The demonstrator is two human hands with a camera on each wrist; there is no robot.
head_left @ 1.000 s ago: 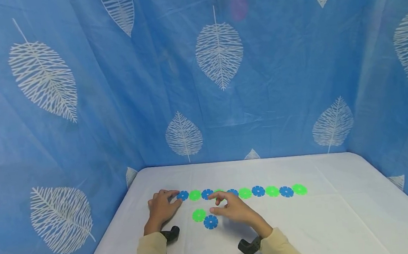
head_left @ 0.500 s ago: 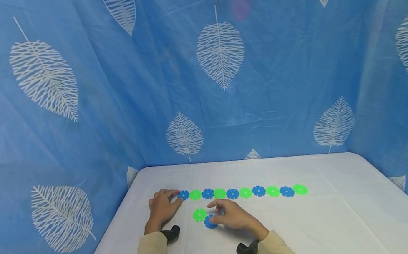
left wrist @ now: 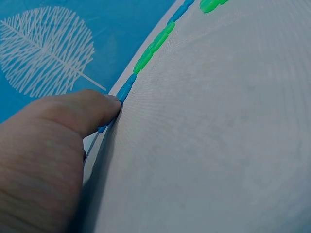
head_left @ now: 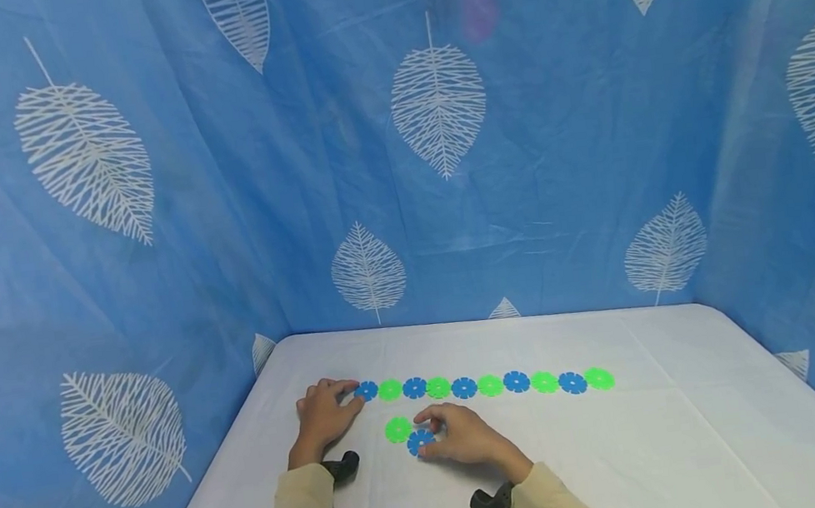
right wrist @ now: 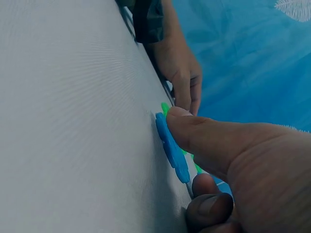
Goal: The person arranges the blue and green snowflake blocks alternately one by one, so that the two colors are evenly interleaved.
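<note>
A row of notched plastic snowflake discs, alternating blue and green, lies across the table. My left hand pinches the blue disc at the row's left end between thumb and index finger; in the left wrist view the thumb sits against that blue disc. Nearer to me lies a loose green disc, with another blue disc touching its lower right. My right hand has thumb and fingers at opposite edges of this blue disc. The right wrist view shows the thumb on the blue disc, fingers curled beyond it.
The row runs rightward to a green disc at its far end. A white cloth covers the table. Blue curtains with white leaf prints stand behind and at both sides. Each wrist wears a black device.
My right hand has come down and toward me from above the row onto the loose blue disc, uncovering the row's middle discs. My left hand keeps its place.
</note>
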